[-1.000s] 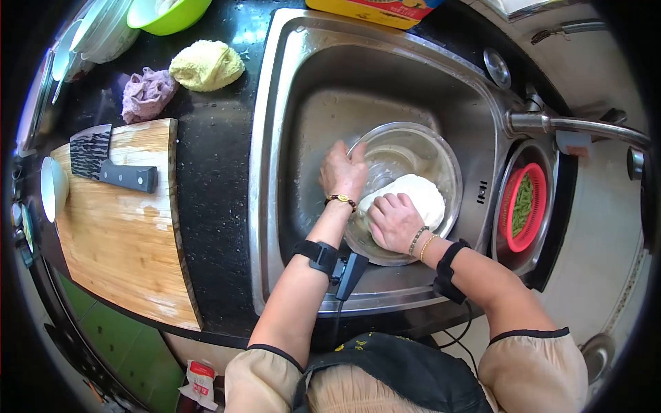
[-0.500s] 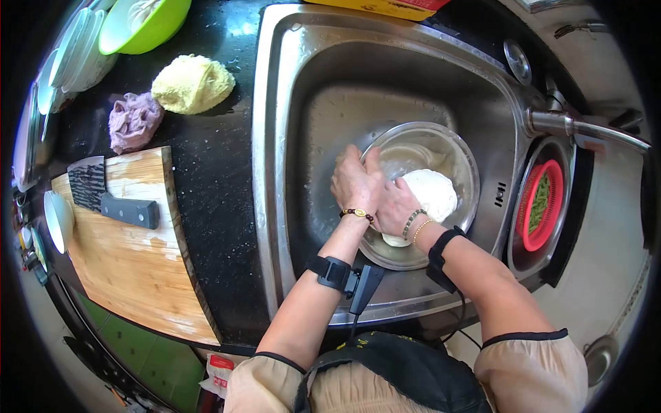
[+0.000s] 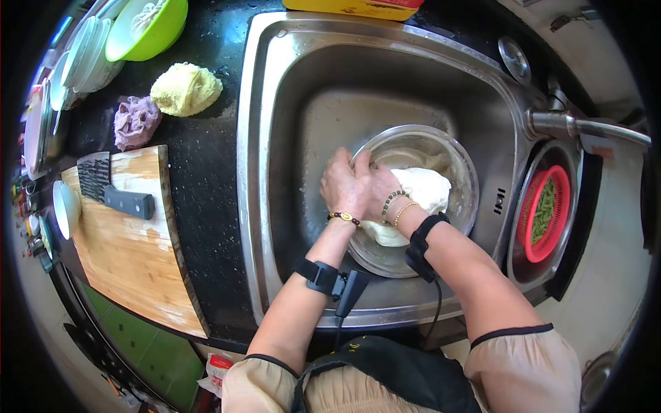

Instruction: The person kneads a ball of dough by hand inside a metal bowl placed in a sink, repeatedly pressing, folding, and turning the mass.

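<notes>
Our left hand [image 3: 342,184] grips the bowl's [image 3: 451,237] left rim; our right hand [image 3: 383,189] presses inside, its grip hidden; the white dough [image 3: 423,189] lies in the bowl, open sink [image 3: 368,76] beyond.

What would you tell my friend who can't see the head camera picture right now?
A person's left hand is at the rim of a clear bowl in a metal sink, with the right hand on a white lump inside. Beside the sink are a knife on a wooden board and a red basket.
</notes>
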`<state>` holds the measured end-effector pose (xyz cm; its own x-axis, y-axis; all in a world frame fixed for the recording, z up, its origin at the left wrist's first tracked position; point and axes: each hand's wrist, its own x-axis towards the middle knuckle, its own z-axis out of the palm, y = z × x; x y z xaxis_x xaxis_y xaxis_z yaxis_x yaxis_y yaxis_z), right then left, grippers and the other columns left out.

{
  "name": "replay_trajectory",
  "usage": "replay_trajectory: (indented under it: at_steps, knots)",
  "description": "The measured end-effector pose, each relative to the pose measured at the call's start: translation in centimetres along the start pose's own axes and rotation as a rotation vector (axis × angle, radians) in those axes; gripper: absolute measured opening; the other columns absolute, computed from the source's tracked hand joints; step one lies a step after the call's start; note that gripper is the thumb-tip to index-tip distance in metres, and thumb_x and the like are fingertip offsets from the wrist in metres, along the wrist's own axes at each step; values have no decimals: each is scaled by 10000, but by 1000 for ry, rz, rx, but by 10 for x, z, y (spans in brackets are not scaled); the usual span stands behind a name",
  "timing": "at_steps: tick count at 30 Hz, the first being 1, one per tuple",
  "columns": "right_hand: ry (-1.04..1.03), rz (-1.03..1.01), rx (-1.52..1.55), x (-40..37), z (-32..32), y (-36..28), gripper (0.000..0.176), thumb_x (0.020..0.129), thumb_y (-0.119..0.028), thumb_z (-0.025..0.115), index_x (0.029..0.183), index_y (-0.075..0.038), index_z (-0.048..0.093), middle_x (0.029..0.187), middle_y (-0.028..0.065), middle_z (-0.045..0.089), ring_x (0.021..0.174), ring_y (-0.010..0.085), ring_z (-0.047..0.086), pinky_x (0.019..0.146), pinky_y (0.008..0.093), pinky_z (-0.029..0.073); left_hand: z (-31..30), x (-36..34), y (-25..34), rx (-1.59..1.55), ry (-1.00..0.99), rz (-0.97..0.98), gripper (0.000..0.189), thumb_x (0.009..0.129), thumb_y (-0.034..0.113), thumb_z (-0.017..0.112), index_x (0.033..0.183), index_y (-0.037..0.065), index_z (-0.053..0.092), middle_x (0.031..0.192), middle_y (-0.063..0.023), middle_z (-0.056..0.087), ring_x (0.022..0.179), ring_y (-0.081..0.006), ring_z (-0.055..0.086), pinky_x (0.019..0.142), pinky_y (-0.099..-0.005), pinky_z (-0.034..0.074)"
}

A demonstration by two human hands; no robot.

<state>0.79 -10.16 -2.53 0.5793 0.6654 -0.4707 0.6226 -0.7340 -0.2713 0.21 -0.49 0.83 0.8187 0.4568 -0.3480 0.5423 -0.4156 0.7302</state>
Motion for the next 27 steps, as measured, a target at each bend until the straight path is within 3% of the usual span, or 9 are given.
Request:
replay_trajectory:
  at_steps: [2,6,7,8,11,18,23,26,27]
  knots:
    - [-68,13,-46,-2,-8,2,266,777,-294,522,937,-122,649,877,103,673,925,256,614,865,364,380,-1,0,-2,-30,-9,3,370,813,352,636,719,19,506,661,-181,580,621,-332,573,594,-421,437]
    - [250,-22,131,-33,-21,10,347,783,-391,563,844,-63,659,964,170,643,937,297,590,864,424,409,-3,0,-2,-45,0,42,380,812,356,642,710,17,504,630,-163,563,581,-282,545,568,-406,428]
    - [350,73,99,-41,-29,20,371,781,-398,573,856,-45,656,980,179,635,947,305,583,874,426,416,-6,0,0,-47,-81,-29,386,811,384,626,764,16,517,747,-218,603,738,-422,584,644,-477,438]
    - [456,165,69,-50,-41,29,395,778,-405,584,867,-26,653,996,189,626,958,314,576,883,429,423,-7,0,2,-56,-83,-18,386,811,384,626,764,16,517,747,-218,603,738,-422,584,644,-477,438]
    - [-17,722,428,-84,-59,75,639,882,-554,427,1014,46,602,1046,278,609,1012,405,579,930,434,425,-5,0,-1,-43,-53,-8,386,804,362,648,747,5,510,729,-209,597,714,-406,582,628,-466,433]
    - [-135,861,548,-110,-54,62,959,740,-752,458,1144,116,522,1118,324,574,1111,378,556,950,392,424,-4,1,-1,-52,-15,-51,394,795,379,659,766,7,532,749,-209,607,736,-407,585,654,-464,440]
    - [152,847,611,-147,-66,22,716,656,-545,736,989,44,501,942,225,601,912,348,599,827,390,466,-6,0,-1,-71,-52,-118,405,773,398,675,785,14,547,773,-208,618,758,-397,596,667,-459,447]
    - [359,713,500,-158,-64,-6,733,637,-502,759,1027,48,474,953,220,576,917,350,581,812,396,463,-7,-1,3,-59,-87,-171,396,772,396,675,784,20,550,773,-206,618,757,-393,597,663,-458,447]
    - [404,673,489,-159,-67,-14,675,633,-406,776,1030,33,452,936,213,556,897,345,569,790,405,460,-7,-1,4,-62,-94,-167,396,772,396,675,784,20,550,773,-206,618,757,-393,597,663,-458,447]
